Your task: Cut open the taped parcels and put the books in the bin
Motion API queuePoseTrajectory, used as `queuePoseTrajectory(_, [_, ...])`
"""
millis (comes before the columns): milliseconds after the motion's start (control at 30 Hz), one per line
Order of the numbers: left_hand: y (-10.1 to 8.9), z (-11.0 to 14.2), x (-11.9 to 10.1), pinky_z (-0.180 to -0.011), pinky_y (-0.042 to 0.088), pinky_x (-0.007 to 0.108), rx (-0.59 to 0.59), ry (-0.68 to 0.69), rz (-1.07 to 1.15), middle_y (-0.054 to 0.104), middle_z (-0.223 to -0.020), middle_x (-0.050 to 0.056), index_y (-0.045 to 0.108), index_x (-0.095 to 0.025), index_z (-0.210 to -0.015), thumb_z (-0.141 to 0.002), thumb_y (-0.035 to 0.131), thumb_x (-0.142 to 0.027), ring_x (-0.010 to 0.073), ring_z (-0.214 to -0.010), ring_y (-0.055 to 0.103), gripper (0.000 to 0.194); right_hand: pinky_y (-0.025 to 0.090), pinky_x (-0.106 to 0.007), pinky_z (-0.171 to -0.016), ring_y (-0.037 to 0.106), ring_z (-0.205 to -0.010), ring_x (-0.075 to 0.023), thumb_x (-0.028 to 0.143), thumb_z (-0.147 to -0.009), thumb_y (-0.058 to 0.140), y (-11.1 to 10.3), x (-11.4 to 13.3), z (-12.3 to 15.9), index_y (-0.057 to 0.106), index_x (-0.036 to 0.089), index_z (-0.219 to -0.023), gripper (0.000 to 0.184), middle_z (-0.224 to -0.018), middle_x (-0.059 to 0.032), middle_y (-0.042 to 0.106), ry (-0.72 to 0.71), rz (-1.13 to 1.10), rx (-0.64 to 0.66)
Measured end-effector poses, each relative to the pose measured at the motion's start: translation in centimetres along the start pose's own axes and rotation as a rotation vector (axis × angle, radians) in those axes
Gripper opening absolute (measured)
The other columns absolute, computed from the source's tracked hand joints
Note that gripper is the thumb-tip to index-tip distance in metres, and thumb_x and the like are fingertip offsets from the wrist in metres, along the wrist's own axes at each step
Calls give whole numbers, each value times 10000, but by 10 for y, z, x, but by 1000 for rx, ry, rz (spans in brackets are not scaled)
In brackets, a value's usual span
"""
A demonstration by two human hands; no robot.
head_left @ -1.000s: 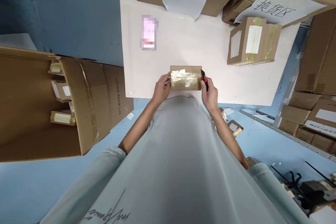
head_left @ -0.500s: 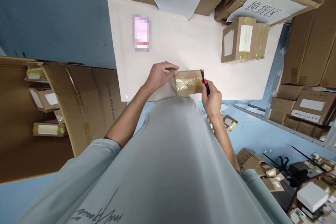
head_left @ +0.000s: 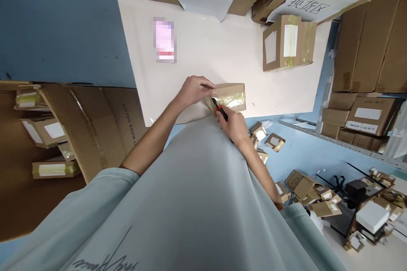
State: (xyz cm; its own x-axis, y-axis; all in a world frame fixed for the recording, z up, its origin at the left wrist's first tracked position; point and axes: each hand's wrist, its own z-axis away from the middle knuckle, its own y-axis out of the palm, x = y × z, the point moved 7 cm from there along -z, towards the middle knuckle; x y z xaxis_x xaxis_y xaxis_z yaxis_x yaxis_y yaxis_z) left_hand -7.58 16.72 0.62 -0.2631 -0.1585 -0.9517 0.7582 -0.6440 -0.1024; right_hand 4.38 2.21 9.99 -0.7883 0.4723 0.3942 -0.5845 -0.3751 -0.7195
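Observation:
A small cardboard box point(head_left: 233, 95) with shiny clear tape over its top lies at the front edge of the white table point(head_left: 203, 51), close to my body. My left hand point(head_left: 197, 89) grips the box's left end, thumb and fingers closed at its upper left corner. In my right hand point(head_left: 233, 125) is a red and black utility knife point(head_left: 221, 110). Its tip points up and left, by the left end of the taped face. Whether the blade touches the tape I cannot tell.
Large labelled cartons point(head_left: 308, 6) stand along the table's back, with a taped box point(head_left: 288, 44) before them. A blurred pink item point(head_left: 164, 40) lies at the left. Below left is an open carton point(head_left: 95, 127) holding parcels. Several small boxes point(head_left: 275, 142) lie on the floor at right.
My right hand has moved left with the utility knife, from the box's right end to its left end. My left hand keeps its hold. The view has shifted slightly.

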Motion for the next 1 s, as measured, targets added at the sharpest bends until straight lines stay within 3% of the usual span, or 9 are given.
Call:
queuePoseTrajectory(467, [-1,-1,6,-989,661,383,-33,5,14,885,-1061,59,924,-239,-972,-782,967,-392,287,-1038,829,248,527,-344,-932,790,-1062,-317,354,-1196,415,3,15,2,687,209,-1454,402,-1166,-126,856,65,149,14])
queuePoseTrajectory(800, [-2,1,3,-1005,659,394,-87,-12,-12,885,-1042,55,913,-238,-942,-788,951,-347,283,-1035,823,192,565,-403,-980,779,-1168,-344,309,-1205,368,5,42,-8,630,153,-1521,439,-1280,-211,815,154,321,96])
queuePoseTrajectory(1000, [2,9,3,-1000,664,401,-134,-23,-56,886,-1055,38,916,-263,-926,-798,923,-306,282,-1053,822,136,593,-416,-982,792,-1167,-336,295,-1198,354,10,37,10,651,151,-1497,445,-1280,-227,807,199,379,159])
